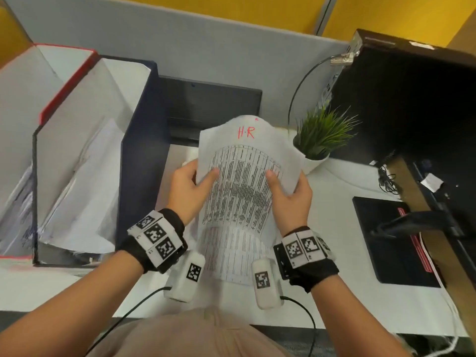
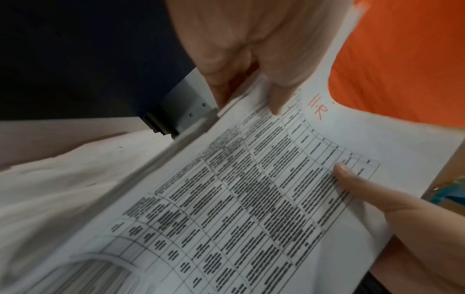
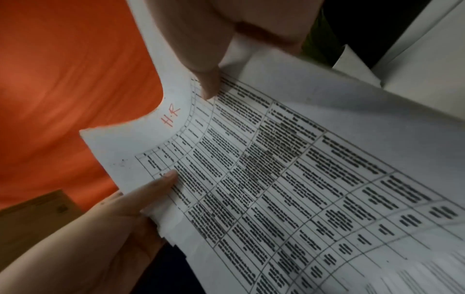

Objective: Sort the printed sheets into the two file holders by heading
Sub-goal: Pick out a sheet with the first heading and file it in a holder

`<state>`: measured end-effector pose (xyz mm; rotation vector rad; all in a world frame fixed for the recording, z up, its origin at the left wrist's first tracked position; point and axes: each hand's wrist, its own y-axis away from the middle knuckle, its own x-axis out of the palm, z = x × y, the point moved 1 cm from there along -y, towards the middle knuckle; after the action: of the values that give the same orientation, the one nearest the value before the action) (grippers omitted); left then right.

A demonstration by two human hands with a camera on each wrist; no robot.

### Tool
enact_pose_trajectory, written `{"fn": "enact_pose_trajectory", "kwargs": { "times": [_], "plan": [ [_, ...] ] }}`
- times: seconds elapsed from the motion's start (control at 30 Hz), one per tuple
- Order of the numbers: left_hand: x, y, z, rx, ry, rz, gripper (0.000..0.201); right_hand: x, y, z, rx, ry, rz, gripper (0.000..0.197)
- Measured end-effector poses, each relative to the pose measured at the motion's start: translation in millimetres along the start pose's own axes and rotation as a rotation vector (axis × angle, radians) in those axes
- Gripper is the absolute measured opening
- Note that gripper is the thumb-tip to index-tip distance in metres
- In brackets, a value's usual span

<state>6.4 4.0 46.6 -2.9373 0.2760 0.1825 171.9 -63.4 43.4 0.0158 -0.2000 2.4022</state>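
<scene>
I hold the white printed sheets with the red handwritten "H.R" heading [image 1: 242, 181] at centre, my left hand [image 1: 192, 188] pinching their left edge and my right hand [image 1: 289, 190] gripping the right, thumbs on top. The navy file holder [image 1: 136, 155] and the red-edged file holder [image 1: 64, 73] beside it stand at ten o'clock, both already holding paper. I judge it best to peel only the top sheet with the left hand, keep the rest clamped, and check which holder takes H.R, since I see no labels.

A green plant [image 1: 322, 132] in a white pot [image 1: 315, 163] stands right of centre, a dark monitor [image 1: 208, 106] sits at the middle behind it, a black computer case [image 1: 412, 104] fills the upper right, and a black pad [image 1: 391, 240] lies at lower right.
</scene>
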Motion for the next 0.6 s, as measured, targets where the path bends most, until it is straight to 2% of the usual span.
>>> {"fn": "enact_pose_trajectory", "kwargs": {
  "times": [0.23,0.33,0.43,0.6],
  "plan": [
    [-4.1,-0.4,-5.0,0.011,0.118,-0.031,0.02,-3.8,0.2,-5.2,0.012,-0.09,-0.015,0.029],
    [-0.2,9.8,17.6,-0.104,0.082,-0.024,0.024,-1.7,15.3,-26.6,0.061,0.042,0.042,0.029],
    [1.4,19.8,37.3,-0.2,0.001,-0.022,0.035,2.9,23.3,-38.5,0.099,0.072,0.058,0.026],
    [-15.0,5.4,2.7,-0.129,-0.021,-0.098,0.024,13.3,7.3,-10.1,0.035,0.0,0.06,0.032]
  ]
}}
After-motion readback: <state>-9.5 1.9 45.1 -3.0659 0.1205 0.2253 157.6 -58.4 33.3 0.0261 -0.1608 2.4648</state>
